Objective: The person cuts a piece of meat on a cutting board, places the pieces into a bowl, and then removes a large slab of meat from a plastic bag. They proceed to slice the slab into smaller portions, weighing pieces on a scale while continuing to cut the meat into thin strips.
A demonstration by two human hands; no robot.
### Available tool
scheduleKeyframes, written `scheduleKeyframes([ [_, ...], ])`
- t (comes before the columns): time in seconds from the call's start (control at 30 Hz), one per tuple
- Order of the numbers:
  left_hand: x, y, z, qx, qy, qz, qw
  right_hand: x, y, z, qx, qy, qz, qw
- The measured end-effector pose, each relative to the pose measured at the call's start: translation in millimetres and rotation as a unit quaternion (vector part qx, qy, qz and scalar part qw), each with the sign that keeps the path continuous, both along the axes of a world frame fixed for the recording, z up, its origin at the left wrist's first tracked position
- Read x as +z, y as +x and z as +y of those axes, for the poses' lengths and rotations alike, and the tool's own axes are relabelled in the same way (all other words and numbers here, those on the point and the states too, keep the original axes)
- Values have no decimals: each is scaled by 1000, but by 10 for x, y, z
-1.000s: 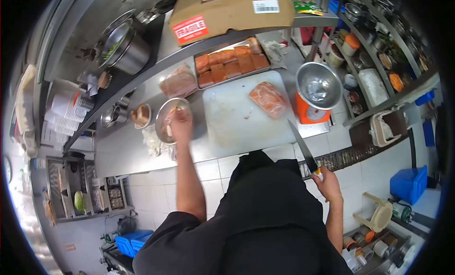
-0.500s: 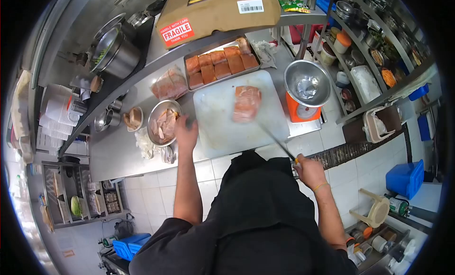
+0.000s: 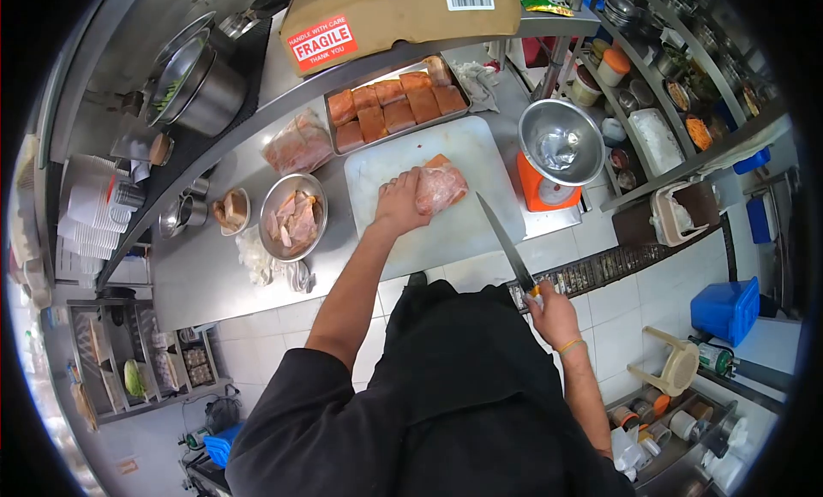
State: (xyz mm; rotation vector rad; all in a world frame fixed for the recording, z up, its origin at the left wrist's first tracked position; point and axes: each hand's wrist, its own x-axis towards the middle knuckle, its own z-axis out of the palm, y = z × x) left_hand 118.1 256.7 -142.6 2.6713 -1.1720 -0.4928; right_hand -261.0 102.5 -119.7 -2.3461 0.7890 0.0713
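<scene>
On the white cutting board [image 3: 386, 255] lies a piece of salmon [image 3: 441, 191], its pale pink side showing. My left hand [image 3: 401, 202] grips the near left end of it, the fingers curled over its edge. My right hand [image 3: 553, 315] is closed around the handle of a long knife [image 3: 504, 238]. The blade points up and left, its tip near the salmon's right side but apart from it. Left of the board stands a steel bowl [image 3: 321, 233] with pale pink trimmings [image 3: 293, 220]. Behind the board, a metal tray [image 3: 377, 144] holds several salmon blocks [image 3: 399, 116].
A wrapped salmon pack [image 3: 297, 143] lies left of the tray. Right of the board stands an orange scale [image 3: 542, 188] bearing a steel bowl [image 3: 561, 146]. A cardboard box [image 3: 394, 21] rests on the overhead shelf. Shelving with containers [image 3: 614, 67] stands at the right.
My left hand has moved from the trimmings bowl onto the salmon. The salmon now lies turned, with a different side showing. The knife has swung more upright, away from the salmon's near edge.
</scene>
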Motion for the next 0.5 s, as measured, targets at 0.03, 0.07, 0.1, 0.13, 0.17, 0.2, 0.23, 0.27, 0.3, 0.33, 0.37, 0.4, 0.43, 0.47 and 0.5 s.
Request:
scheduleKeyframes([
  [0.03, -45, 46, 54, -12, -11, 1, 1000, -5, 78, 61, -13, 7, -9, 1000],
  [0.07, -100, 81, 120, -34, -30, 1, 999, 0, 146, 138, -25, 15, -16, 999],
  [0.1, -154, 115, 189, -55, -49, 2, 997, 23, 253, 190, -25, 18, -27, 999],
  [0.13, -177, 140, 248, -76, -69, 4, 995, 71, 381, 251, -25, 14, -19, 999],
  [0.17, -203, 157, 315, -76, -80, 5, 994, 138, 523, 311, -24, 9, -11, 1000],
  [0.2, -184, 161, 384, -75, -90, 6, 993, 208, 667, 361, -22, 4, -2, 1000],
  [0.23, -158, 164, 445, -74, -101, 7, 992, 284, 807, 393, -10, 4, 28, 1000],
  [0.27, -132, 177, 499, -53, -128, 12, 990, 349, 936, 423, -3, 0, 40, 999],
  [0.3, -93, 192, 549, -32, -155, 16, 987, 409, 1058, 455, 2, -4, 52, 999],
  [0.33, -57, 206, 577, -11, -180, 21, 983, 474, 1177, 489, 8, -7, 64, 998],
  [0.37, -27, 222, 571, -37, -188, 25, 981, 566, 1289, 518, 15, 3, 83, 996],
  [0.4, -1, 230, 554, -62, -196, 30, 978, 563, 1359, 544, 18, -2, 83, 996],
  [0.43, 36, 229, 531, -85, -204, 35, 975, 551, 1411, 566, 21, -7, 82, 996],
  [0.47, 72, 218, 479, -95, -173, 39, 980, 546, 1459, 586, 24, -13, 81, 996],
  [0.5, 128, 194, 399, -105, -142, 43, 983, 564, 1501, 611, 30, -17, 95, 995],
])
